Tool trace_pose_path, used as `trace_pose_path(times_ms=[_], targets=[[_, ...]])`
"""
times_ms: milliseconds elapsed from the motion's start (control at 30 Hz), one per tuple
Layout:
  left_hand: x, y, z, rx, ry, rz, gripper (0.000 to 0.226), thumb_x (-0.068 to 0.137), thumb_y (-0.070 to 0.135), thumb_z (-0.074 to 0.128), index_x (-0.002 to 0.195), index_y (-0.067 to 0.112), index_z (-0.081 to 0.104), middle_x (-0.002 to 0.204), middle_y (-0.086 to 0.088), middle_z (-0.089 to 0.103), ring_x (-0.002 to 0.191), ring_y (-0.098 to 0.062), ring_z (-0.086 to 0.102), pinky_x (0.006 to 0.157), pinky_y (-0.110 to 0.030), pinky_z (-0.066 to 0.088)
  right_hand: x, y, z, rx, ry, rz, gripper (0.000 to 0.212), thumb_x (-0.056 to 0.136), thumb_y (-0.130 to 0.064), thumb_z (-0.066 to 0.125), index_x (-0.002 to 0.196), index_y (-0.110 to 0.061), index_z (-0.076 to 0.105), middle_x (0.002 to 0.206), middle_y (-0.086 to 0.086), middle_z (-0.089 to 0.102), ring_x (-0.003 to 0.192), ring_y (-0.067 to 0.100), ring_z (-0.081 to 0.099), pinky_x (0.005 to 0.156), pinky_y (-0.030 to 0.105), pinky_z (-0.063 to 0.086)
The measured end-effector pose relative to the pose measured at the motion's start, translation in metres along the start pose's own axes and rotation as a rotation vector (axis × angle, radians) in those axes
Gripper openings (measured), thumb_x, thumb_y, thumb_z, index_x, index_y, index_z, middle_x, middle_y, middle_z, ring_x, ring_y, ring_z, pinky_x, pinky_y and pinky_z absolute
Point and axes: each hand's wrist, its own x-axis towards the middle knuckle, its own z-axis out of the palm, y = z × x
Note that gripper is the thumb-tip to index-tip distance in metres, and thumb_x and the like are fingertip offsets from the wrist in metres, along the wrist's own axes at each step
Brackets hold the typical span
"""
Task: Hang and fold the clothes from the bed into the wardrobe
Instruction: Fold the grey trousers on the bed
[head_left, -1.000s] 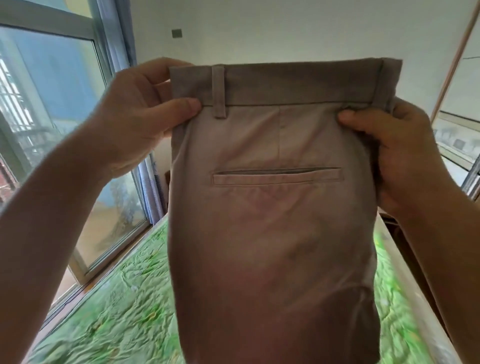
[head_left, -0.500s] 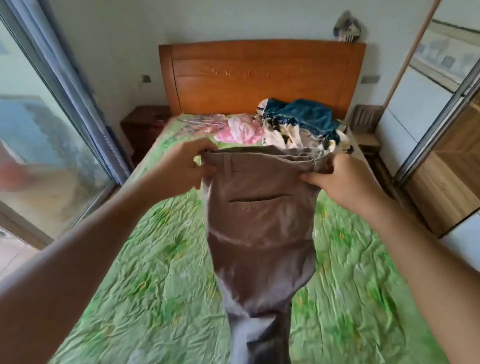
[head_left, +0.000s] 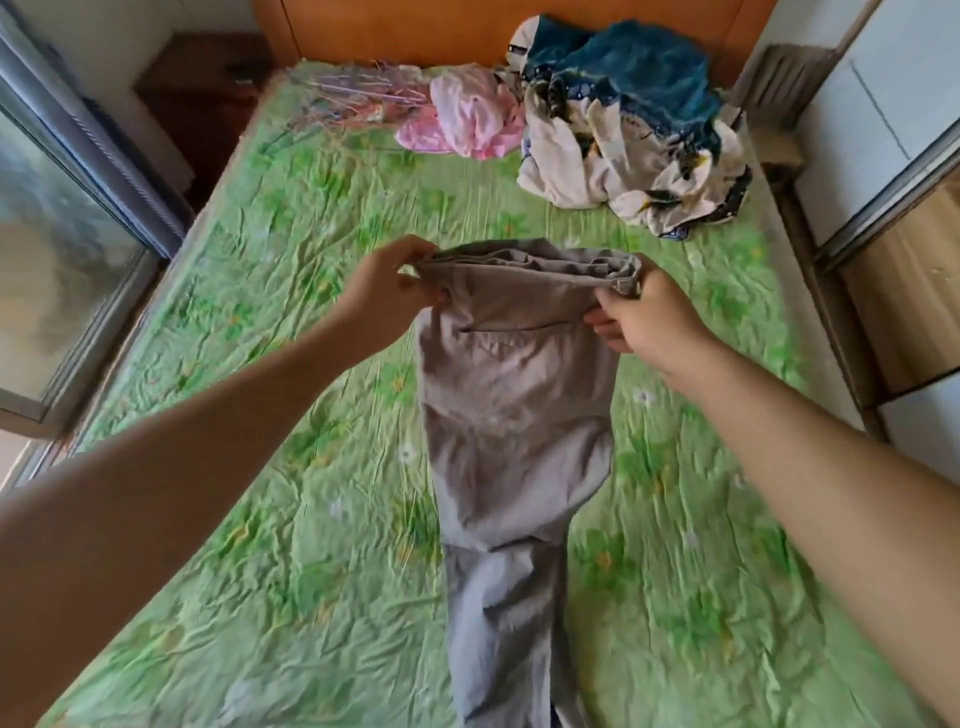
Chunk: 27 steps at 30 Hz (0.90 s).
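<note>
Trousers lower now over green bedspread; left hand, right hand clamped on waistband

Arms come down: grey trousers drop from face height to frame centre, now over the green bedsheet, legs running to the bottom edge. Waistband goes from flat to bunched between left hand and right hand. View pitches down; headboard is cut to the top edge.

Bare left forearm and left hand, bare right forearm and right hand; fingernails apparently short, view blurred.
</note>
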Motion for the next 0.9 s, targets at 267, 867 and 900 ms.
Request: trace_pose_path(times_ms=[267,867,900], targets=[[0.122,-0.12,0.081,0.001,0.121,-0.243,0.077,0.094,0.011,0.066,0.158,0.024,0.024,0.157,-0.011,0.037,0.104,-0.012,0.058,0.065,-0.015,0.049,0.175,0.079,0.061,-0.144,-0.029,0.031,0.064,0.1,-0.026,0.059,0.155,-0.03,0.026,0.147,0.007,0.048,0.125,0.026,0.053,0.094,0.021,0.044],[-0.227,-0.358,0.273,-0.237,-0.225,-1.038,0.011,0.093,0.011,0.069,0.102,0.006,0.065,0.083,-0.006,0.062,0.075,-0.019,0.058,0.068,-0.034,0.052,-0.122,0.464,0.185,-0.323,-0.205,0.697,0.052,0.084,-0.046,0.076,0.123,-0.014,0.066,0.119,0.016,0.066,0.114,0.033,0.06,0.102,0.043,0.046],[-0.23,-0.355,0.272,-0.3,-0.223,-1.071,0.011,0.094,0.011,0.068,0.103,0.006,0.064,0.085,-0.006,0.061,0.077,-0.018,0.058,0.073,-0.037,0.054,-0.122,0.465,0.186,-0.327,-0.233,0.706,0.05,0.082,-0.047,0.077,0.12,-0.015,0.067,0.119,0.015,0.066,0.114,0.032,0.06,0.103,0.042,0.046]])
